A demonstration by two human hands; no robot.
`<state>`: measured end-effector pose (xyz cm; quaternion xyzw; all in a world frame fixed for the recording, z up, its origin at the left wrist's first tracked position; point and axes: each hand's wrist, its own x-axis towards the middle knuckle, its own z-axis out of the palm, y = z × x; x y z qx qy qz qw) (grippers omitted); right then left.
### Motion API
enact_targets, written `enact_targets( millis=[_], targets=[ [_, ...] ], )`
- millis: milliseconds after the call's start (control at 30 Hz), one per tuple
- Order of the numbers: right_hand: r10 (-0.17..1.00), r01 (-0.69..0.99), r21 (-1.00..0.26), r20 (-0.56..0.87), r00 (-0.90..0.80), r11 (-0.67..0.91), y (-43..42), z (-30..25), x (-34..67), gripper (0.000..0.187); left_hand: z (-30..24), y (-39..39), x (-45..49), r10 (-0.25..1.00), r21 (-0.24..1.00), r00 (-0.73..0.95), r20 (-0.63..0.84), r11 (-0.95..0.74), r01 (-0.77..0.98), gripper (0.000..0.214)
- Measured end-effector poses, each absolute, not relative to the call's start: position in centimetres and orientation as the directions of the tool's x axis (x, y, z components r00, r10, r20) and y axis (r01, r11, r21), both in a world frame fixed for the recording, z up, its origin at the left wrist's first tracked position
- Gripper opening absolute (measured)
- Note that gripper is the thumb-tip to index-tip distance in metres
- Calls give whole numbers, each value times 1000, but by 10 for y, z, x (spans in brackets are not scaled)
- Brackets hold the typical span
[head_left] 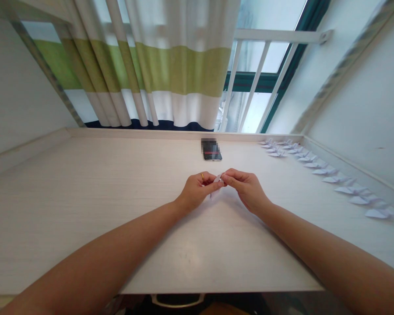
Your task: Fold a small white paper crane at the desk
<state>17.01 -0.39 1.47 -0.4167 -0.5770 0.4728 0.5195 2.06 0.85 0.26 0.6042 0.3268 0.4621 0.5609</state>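
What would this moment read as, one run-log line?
left hand: pinching small paper piece | right hand: pinching same | phone beyond | folded cranes along right

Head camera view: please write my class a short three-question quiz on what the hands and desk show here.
1. True or false: both hands pinch one small piece of white paper.
2. Which lies just beyond the hands? A phone; B scissors; C mug.
3. Fill in: the row of folded paper pieces runs along the desk's ____ side.

Key: 1 true: left hand and right hand meet on it. 2 A. 3 right.
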Motion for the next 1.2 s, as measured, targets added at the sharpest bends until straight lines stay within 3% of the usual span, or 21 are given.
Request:
enact_targets(
  millis=[767,1067,1200],
  targets=[
    [971,149,-960,240,7,236,-8,8,164,19,3,10,20,894,947,352,278,-316,55,17],
    [962,189,-944,271,-23,271,-5,16,168,25,1,9,22,914,991,387,119,-85,-104,23],
    [958,138,-949,286,1,283,-5,16,168,28,0,10,22,918,988,380,114,-63,-144,25]
  ],
)
